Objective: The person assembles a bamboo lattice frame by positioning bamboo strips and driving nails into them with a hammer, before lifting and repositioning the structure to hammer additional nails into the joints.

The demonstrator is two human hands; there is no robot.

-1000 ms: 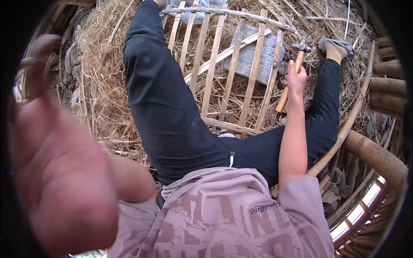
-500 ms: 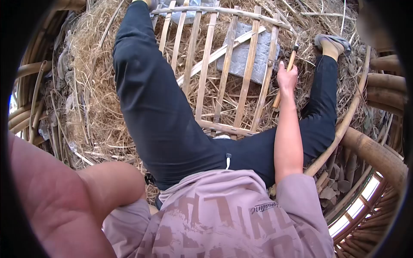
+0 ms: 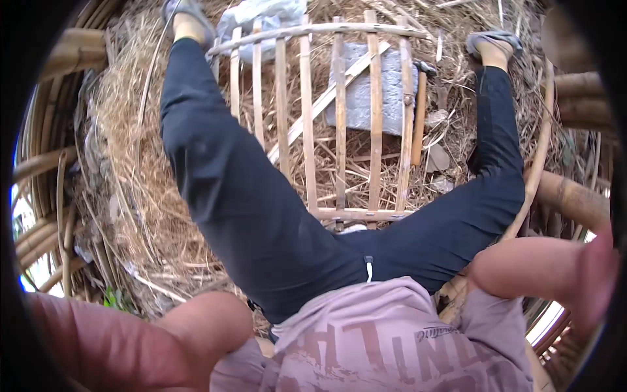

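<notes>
A hammer (image 3: 419,121) with a wooden handle lies beside the right end of a bamboo slat frame (image 3: 306,117), touched by neither hand. The frame rests between my outstretched legs, over a grey block (image 3: 366,91) and a loose pale strip. Close to the camera at the lower left is my left hand (image 3: 108,346), its palm side partly showing and its fingers out of sight. My right hand (image 3: 597,277) is raised at the right edge, blurred, cut off by the view's border. Nothing can be made out in either hand.
Dry straw (image 3: 144,183) covers the ground around the frame. Clear plastic (image 3: 261,23) lies at the top. Curved bamboo poles (image 3: 575,202) line the right side, with more at the left. A blurred brownish shape shows at the upper right.
My right hand has let go of the hammer, which now lies by the frame, and has risen to the right edge. My left hand has moved lower in view.
</notes>
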